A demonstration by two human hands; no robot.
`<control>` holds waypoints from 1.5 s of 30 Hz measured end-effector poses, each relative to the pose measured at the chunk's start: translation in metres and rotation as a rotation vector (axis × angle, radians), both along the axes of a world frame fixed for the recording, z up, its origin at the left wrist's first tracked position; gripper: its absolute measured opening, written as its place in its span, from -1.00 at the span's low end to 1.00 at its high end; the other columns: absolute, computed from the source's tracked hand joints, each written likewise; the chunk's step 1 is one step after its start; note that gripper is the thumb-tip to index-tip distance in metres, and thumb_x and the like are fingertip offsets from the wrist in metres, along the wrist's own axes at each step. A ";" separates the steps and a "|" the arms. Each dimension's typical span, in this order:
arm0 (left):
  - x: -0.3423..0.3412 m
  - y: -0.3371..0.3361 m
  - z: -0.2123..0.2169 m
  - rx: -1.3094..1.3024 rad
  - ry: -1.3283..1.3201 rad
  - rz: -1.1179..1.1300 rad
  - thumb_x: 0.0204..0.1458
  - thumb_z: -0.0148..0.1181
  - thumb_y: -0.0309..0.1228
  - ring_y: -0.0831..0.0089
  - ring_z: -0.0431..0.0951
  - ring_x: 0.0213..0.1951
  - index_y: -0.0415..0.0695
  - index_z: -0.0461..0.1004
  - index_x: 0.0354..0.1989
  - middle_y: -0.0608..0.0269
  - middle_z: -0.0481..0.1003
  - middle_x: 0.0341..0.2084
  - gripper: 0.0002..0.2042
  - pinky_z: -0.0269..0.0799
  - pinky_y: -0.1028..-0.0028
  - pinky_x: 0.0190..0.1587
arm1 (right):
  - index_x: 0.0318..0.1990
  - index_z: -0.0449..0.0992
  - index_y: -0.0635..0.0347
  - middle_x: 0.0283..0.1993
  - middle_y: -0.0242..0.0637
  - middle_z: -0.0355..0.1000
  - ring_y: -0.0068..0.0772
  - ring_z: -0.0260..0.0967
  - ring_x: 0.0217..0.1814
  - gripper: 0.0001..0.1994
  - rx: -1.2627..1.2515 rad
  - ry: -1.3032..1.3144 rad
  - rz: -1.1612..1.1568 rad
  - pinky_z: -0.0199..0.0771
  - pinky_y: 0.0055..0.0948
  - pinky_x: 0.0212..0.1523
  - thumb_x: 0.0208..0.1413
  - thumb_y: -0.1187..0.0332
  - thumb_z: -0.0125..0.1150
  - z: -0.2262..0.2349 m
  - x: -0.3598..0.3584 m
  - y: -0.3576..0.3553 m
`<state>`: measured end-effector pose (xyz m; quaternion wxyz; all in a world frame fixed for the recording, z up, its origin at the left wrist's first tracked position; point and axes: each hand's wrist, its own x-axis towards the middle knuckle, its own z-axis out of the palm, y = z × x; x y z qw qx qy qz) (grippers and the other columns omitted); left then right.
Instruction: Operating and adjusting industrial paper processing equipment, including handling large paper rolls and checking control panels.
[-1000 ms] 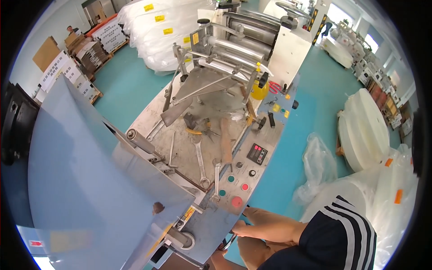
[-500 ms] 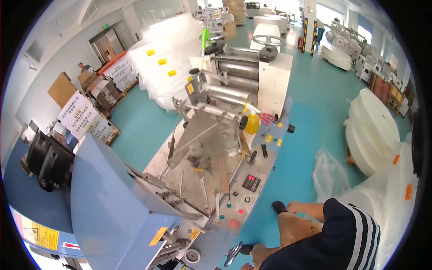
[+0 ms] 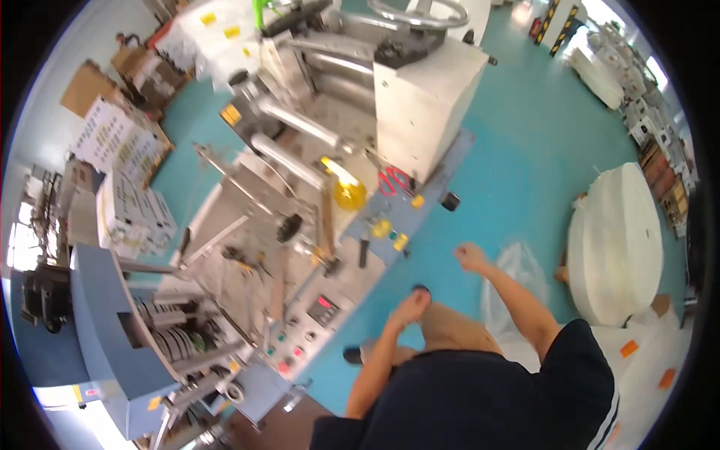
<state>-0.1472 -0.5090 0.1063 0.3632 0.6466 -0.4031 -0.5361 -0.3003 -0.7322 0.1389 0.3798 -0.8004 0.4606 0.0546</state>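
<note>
While both hands stand apart from the machine bench, the items are as follows. Left hand: fingers curled, over the person's leg and near the bench's right edge; no held object visible, and whether it is fully clenched cannot be told. Right hand: farther right and slightly farther off, above the teal floor, fingers bent, likewise with no visible object and uncertain closure. Nearest fittings, on the bench's right side: one black knob, projecting over the floor; one short black bar, lying on the panel; one display unit with lit red characters, left of the left hand; one red button, at the near end. Farther along the bench: one spray bottle with yellow contents, upright; one pair of red-handled scissors, just right of it, beside the white housing. Far end: one metal handwheel. Near left: one blue housing. On the floor at right: one crumpled clear plastic sheet, partly behind the right forearm; one large white roll, beyond it.
</note>
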 end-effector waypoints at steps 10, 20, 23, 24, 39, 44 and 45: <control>0.000 -0.112 0.085 0.196 -0.062 0.200 0.09 -0.01 -0.20 0.45 0.47 -0.32 -0.21 0.36 -0.12 0.14 0.49 -0.36 -0.67 0.37 0.47 -0.23 | -0.20 0.35 0.18 -0.17 -0.25 0.30 -0.26 0.23 -0.06 -0.74 -0.945 -0.182 0.225 0.25 -0.31 -0.17 -0.13 0.50 -0.02 0.069 0.118 -0.087; 0.055 -0.142 0.084 0.038 0.001 0.224 0.07 -0.04 -0.15 0.19 0.48 -0.17 -0.18 0.37 -0.12 0.00 0.48 -0.24 -0.64 0.35 0.35 -0.10 | -0.29 0.29 0.12 -0.31 -0.27 0.28 -0.27 0.26 -0.21 -0.79 -1.084 -0.023 0.815 0.22 -0.31 -0.25 -0.16 0.40 0.06 0.041 0.079 -0.122; 0.078 -0.165 0.141 -0.026 -0.104 0.131 0.06 -0.01 -0.19 0.21 0.48 -0.21 -0.14 0.37 -0.09 0.03 0.48 -0.28 -0.66 0.37 0.36 -0.16 | -0.26 0.21 0.16 -0.40 -0.29 0.25 -0.38 0.24 -0.40 -0.85 -0.229 -0.280 0.319 0.21 -0.39 -0.43 0.05 0.41 0.03 0.037 0.061 -0.111; 0.094 -0.164 0.171 -0.049 -0.216 0.089 0.05 0.01 -0.22 0.22 0.48 -0.24 -0.12 0.37 -0.06 0.05 0.48 -0.31 -0.67 0.39 0.37 -0.20 | -0.26 0.21 0.16 -0.40 -0.29 0.25 -0.38 0.24 -0.40 -0.85 -0.231 -0.290 0.320 0.21 -0.39 -0.43 0.05 0.41 0.03 0.052 0.065 -0.096; 0.220 -0.328 0.401 -1.049 -0.893 0.034 -0.10 0.16 -0.46 0.21 0.49 -0.46 -0.10 0.48 -0.28 0.14 0.47 -0.49 -0.83 0.41 0.40 -0.42 | -0.27 0.39 0.30 -0.58 -0.28 0.31 -0.49 0.25 -0.57 -0.83 -0.473 -0.568 0.160 0.21 -0.44 -0.54 0.10 0.36 0.00 0.395 0.152 -0.167; 0.220 -0.355 0.391 -1.177 -1.035 0.101 -0.09 0.16 -0.44 0.19 0.46 -0.48 -0.11 0.50 -0.33 0.17 0.47 -0.52 -0.87 0.38 0.37 -0.43 | -0.29 0.39 0.31 -0.56 -0.12 0.32 -0.25 0.26 -0.57 -0.83 -0.634 -0.637 0.156 0.23 -0.34 -0.50 0.09 0.37 -0.02 0.386 0.152 -0.179; 0.219 -0.358 0.391 -1.152 -1.066 0.111 -0.07 0.15 -0.44 0.19 0.45 -0.49 -0.14 0.50 -0.34 0.16 0.47 -0.51 -0.88 0.36 0.37 -0.43 | -0.30 0.38 0.31 -0.56 -0.09 0.32 -0.20 0.26 -0.57 -0.84 -0.594 -0.607 0.131 0.23 -0.32 -0.50 0.09 0.38 -0.03 0.387 0.151 -0.180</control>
